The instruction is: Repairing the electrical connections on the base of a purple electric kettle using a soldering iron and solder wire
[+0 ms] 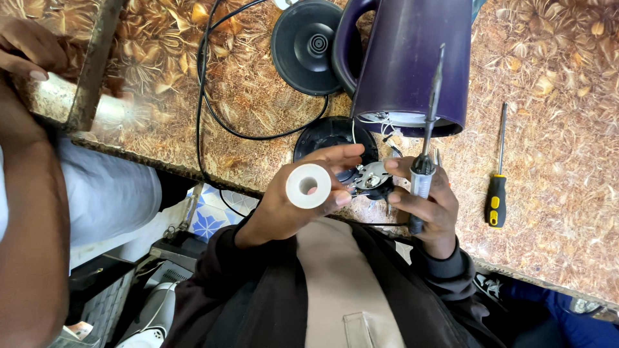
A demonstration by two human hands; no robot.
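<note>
1. the table (554, 58) has a glossy brown top patterned with pale leaf shapes, and its front edge runs just beyond the person's chest.
2. a dark purple electric kettle (412, 58) with a smooth plastic body lies tipped on the table, its open underside showing thin wires.
3. the left hand (296, 200) curls around a small white roll of tape (308, 185), ring-shaped with a round hole, while its fingertips pinch a round metal part (373, 175) with dark fittings.
4. the right hand (429, 206) is closed around the handle of a soldering iron (429, 129), whose thin grey shaft points up in front of the kettle.
5. a round black kettle base (308, 46) sits further back, and its black cord (213, 96) loops across the table.
6. a round black cover (325, 134) lies behind the left hand's fingers.
7. a screwdriver (496, 187) with a yellow and black handle lies on the table, right of the right hand and apart from it.
8. another person's hand (26, 48) shows at the top left corner.
</note>
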